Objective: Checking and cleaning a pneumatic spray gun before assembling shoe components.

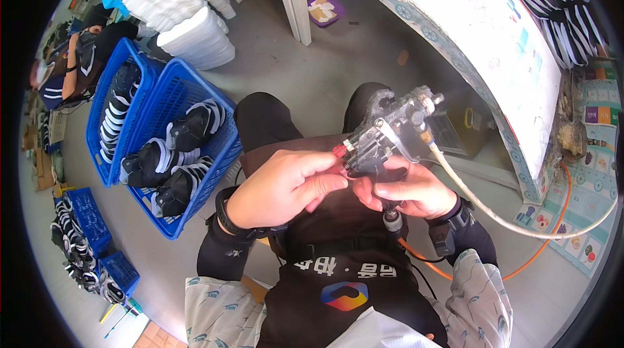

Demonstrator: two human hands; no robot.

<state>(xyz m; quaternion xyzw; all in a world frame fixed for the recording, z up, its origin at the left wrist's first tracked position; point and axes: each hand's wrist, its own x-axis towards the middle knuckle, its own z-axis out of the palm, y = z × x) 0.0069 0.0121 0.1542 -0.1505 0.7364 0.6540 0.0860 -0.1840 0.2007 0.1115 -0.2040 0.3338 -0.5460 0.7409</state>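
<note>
A dark, grimy spray gun (383, 141) is in front of me, above my lap, with its nozzle end tilted up and to the right. My right hand (416, 189) is closed around its handle. The fingers of my left hand (292, 182) are pinched at the gun's rear, beside a small red knob (339, 150); the exact contact is partly hidden. From the gun's front, a pale hose (455, 179) curves off to the right. An orange air hose (416, 256) joins a metal coupling (392, 220) below the handle.
On my left, two blue baskets (218, 163) hold black-and-white shoes (195, 126). Stacked white pads (195, 42) stand behind them. A white-topped table (448, 3) curves along the right, with striped shoe parts (565, 16) at its far end. Another person (71, 65) sits far left.
</note>
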